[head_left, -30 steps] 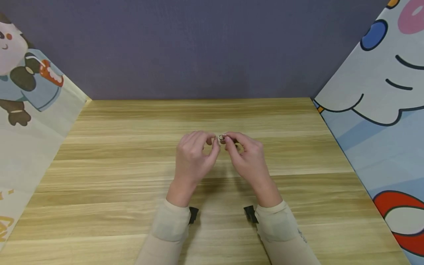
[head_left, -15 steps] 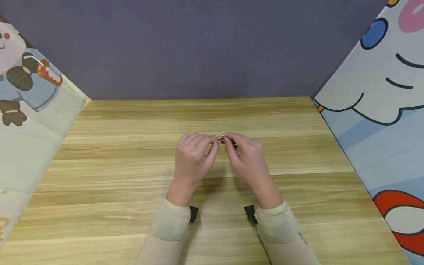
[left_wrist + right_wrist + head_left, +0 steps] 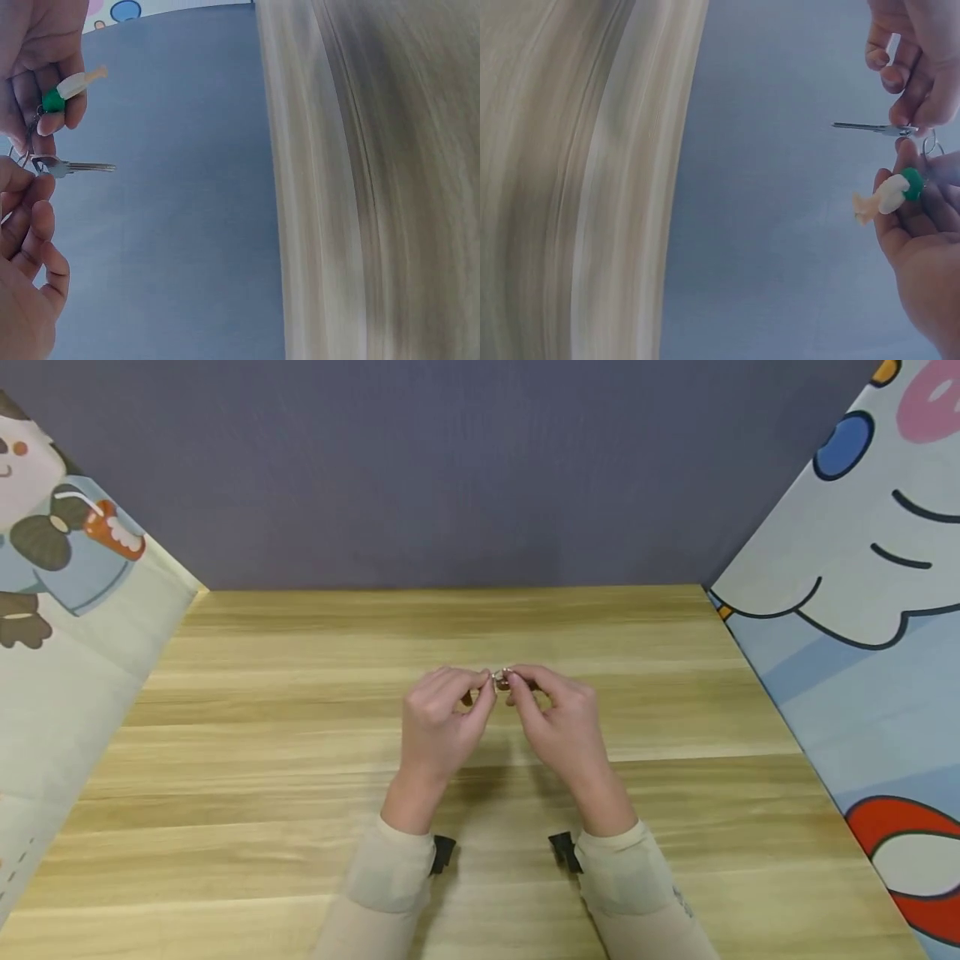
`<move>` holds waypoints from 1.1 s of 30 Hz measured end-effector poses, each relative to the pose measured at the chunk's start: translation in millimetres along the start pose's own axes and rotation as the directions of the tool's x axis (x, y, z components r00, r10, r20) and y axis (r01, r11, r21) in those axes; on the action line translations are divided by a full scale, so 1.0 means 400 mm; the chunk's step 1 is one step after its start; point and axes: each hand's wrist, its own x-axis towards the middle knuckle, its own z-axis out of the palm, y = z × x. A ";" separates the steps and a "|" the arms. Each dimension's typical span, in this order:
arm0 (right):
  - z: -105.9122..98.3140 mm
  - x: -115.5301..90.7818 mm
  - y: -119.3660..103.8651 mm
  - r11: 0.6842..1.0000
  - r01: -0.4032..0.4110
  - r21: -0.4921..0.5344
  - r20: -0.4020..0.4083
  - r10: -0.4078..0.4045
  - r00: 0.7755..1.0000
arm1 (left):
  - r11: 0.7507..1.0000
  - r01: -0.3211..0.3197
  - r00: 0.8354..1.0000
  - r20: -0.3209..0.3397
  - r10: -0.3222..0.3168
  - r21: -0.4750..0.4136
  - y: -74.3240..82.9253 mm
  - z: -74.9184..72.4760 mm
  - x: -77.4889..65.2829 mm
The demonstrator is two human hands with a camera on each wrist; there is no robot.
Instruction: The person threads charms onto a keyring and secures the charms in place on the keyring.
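Over the table, both hands meet fingertip to fingertip at a small metal key ring (image 3: 931, 144). My left hand (image 3: 438, 718) pinches the head of a silver key (image 3: 88, 166) between thumb and index finger, its blade pointing away from the palm. My right hand (image 3: 558, 718) holds the ring with thumb and index finger. A small keychain charm (image 3: 892, 193), green, white and peach, hangs from the ring and lies against the right hand's curled fingers. From the head view the fingers hide the charm and most of the key.
A wood-grain table (image 3: 300, 860) spreads below the hands. Behind it rises a dark grey-blue panel (image 3: 450, 468). Cartoon-printed panels stand at the left (image 3: 75, 693) and right (image 3: 847, 693) sides.
The left thumb and index finger have closed together at the key ring from a slightly parted position. The small metal pieces between the hands have shifted a little; both arms stay nearly in place.
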 end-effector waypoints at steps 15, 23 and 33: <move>-0.004 -0.008 -0.002 0.981 -0.149 0.123 0.061 0.142 0.988 | 0.949 0.266 0.960 0.142 -0.243 -0.171 0.001 -0.012 -0.003; -0.016 -0.016 0.005 0.973 -0.220 0.070 0.242 0.197 0.950 | 0.625 0.701 0.695 0.527 -0.490 -0.344 0.005 -0.032 -0.006; -0.054 -0.011 0.038 0.959 -0.278 -0.050 0.537 0.261 0.802 | 0.593 0.778 0.527 0.731 -0.434 -0.208 -0.036 -0.067 -0.012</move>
